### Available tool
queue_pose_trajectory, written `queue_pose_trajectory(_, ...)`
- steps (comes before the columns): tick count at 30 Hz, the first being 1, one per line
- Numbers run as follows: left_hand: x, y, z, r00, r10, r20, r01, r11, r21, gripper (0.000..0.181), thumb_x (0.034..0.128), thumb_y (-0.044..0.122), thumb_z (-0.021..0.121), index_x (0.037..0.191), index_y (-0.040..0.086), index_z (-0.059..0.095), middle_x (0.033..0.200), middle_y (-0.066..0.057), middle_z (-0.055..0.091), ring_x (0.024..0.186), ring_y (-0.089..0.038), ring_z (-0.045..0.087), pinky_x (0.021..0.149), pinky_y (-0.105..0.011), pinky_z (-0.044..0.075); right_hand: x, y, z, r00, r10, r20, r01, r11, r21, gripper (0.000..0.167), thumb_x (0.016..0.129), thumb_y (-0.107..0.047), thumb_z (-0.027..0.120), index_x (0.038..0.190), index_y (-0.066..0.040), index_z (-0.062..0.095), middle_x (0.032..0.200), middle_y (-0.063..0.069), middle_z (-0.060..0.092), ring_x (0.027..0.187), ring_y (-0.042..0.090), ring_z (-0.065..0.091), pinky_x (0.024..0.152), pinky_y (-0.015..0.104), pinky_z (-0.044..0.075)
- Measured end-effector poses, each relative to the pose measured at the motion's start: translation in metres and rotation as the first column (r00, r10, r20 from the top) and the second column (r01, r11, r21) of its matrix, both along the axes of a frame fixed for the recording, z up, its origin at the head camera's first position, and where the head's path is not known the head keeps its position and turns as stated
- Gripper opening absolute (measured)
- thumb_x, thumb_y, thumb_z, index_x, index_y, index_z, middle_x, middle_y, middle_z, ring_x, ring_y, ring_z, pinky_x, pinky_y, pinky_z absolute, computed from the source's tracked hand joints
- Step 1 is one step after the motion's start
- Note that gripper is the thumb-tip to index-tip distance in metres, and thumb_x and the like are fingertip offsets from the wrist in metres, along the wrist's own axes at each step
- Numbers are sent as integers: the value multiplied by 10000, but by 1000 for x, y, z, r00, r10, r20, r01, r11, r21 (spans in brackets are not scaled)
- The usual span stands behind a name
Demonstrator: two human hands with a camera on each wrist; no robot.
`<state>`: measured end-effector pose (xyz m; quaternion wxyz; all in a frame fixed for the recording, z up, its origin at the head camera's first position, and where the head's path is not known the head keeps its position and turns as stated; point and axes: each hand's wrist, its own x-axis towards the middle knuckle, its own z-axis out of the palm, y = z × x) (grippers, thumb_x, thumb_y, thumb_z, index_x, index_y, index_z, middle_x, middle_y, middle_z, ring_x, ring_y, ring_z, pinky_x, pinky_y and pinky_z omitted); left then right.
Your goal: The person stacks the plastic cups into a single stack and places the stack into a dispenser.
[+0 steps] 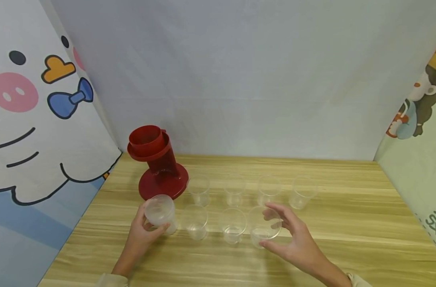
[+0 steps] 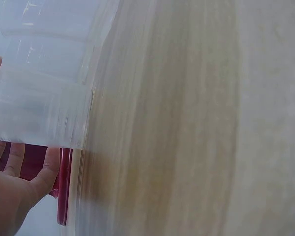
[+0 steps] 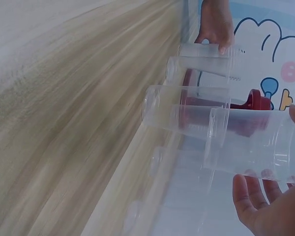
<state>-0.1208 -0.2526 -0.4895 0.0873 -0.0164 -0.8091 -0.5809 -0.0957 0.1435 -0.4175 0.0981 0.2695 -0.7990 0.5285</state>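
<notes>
Left fingers [image 1: 156, 232] gripping stacked cups [image 1: 160, 212], their tips partly hidden, right fingers [image 1: 289, 216] grasping a faintly visible cup [image 1: 262, 228]

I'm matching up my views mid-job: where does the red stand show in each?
Head: red stand, left of centre, beyond the left hand.
Left wrist: red stand, lower left, mostly hidden.
Right wrist: red stand, right of centre, partly seen through clear cups.
Shared landmark: the left hand, in all three.

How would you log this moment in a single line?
left hand: grips translucent plastic cup stack | right hand: holds clear round plastic cup | other clear cups: two rows | red plastic round-based stand: behind stack
</notes>
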Motion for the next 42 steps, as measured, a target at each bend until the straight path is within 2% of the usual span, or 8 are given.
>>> queue_pose_trajectory(6,0,0,1,1000,1,13,-1,1000,2,768,760,67,787,1390,118,350,1306,-76,450,1121,-202,459,851,-218,447,-1,-4,3,999,22,-26,-22,1000,-10,805,672,-67,848,1360,-118,433,1181,24,572,1072,197,531,827,294,473)
queue_pose_trajectory(14,-1,0,0,1000,0,18,0,1000,6,765,768,77,783,1394,120,347,1310,-80,448,1130,-206,453,860,-207,438,-2,-7,10,998,56,15,-56,998,-7,763,700,-116,841,1347,-132,435,1171,-11,572,1086,172,527,833,314,480)
queue_pose_trajectory(18,-1,0,0,1000,-2,20,2,1000,12,769,765,71,784,1395,119,344,1314,-80,444,1138,-217,448,864,-206,436,-2,-9,13,997,71,-9,-71,997,-9,764,705,-111,837,1352,-94,431,1155,5,571,1071,184,528,827,322,481)
queue_pose_trajectory(25,0,0,1,1000,-5,21,5,1000,14,769,769,72,781,1397,119,340,1316,-79,441,1135,-206,450,864,-205,436,-2,-13,17,997,83,1,-83,997,-3,770,706,-140,841,1357,-152,429,1143,-11,570,1073,180,528,822,333,485)
queue_pose_trajectory(35,0,1,1,1000,1,25,-1,1000,6,772,770,84,783,1400,120,339,1315,-79,443,1136,-207,448,863,-202,434,-4,-19,19,997,83,-6,-83,996,20,782,690,-145,852,1352,-160,436,1151,13,574,1089,182,529,829,369,489)
queue_pose_trajectory(39,0,1,1,1000,3,15,-3,1000,16,773,762,69,787,1395,120,348,1306,-79,449,1120,-169,458,858,-197,436,-6,-23,21,996,91,-11,-91,996,23,767,698,-166,850,1346,-128,441,1151,23,573,1090,180,529,823,369,490)
queue_pose_trajectory(42,0,2,1,1000,4,-12,-4,999,36,771,751,27,783,1392,99,360,1290,-93,458,1095,-120,477,842,-195,445,-6,-25,23,995,96,5,-96,995,15,762,700,-183,850,1344,-148,443,1152,-4,571,1089,173,531,820,358,491)
